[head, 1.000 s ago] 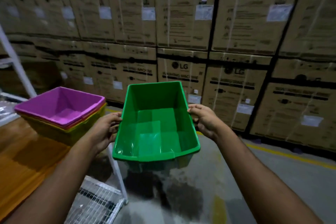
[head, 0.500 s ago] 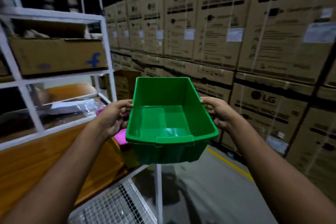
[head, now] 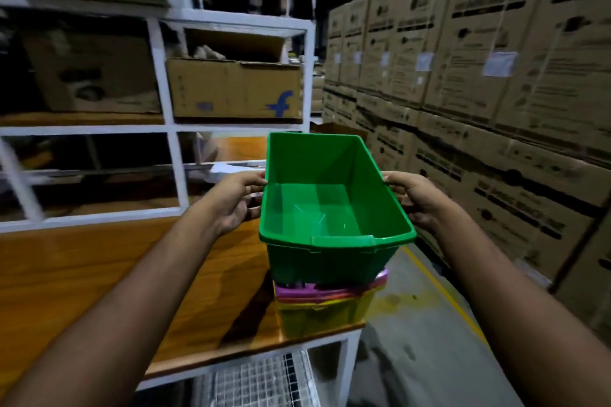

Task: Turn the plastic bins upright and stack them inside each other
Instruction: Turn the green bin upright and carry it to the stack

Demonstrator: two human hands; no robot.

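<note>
Green bin [head: 334, 208] sat upright in the air, open side up, held at its two long rims by both bare hands above the stack of bins [head: 325, 304] on the wooden table [head: 99, 274]. Left hand [head: 239, 200] was clamped on the left rim, thumb on top at the edge and the fingers curled underneath against the outer wall. Right hand [head: 415, 200] gripped the right rim the same way, thumb over the lip and the other fingers wrapped below it. Both forearms reached forward from the lower corners of the view. Directly beneath the green bin stood the stack, with a purple bin [head: 330, 289] nested on top and a yellow bin [head: 325, 315] around it at the bottom; a thin orange edge showed between them. Whether the green bin's base already touched the purple rim or only hovered just over it could not be told, since the green wall hid the gap. The stack stood at the near right corner of the table, close to the edge. Behind the table rose a white metal rack [head: 172, 129] holding a cardboard box [head: 234, 89] with a blue letter on it. Along the right side ran a wall of stacked cartons [head: 479, 82] printed with dark markings and white labels. Below the table edge a wire mesh shelf [head: 261, 380] was visible, and grey concrete floor [head: 413, 340] with a yellow line lay to the right
</note>
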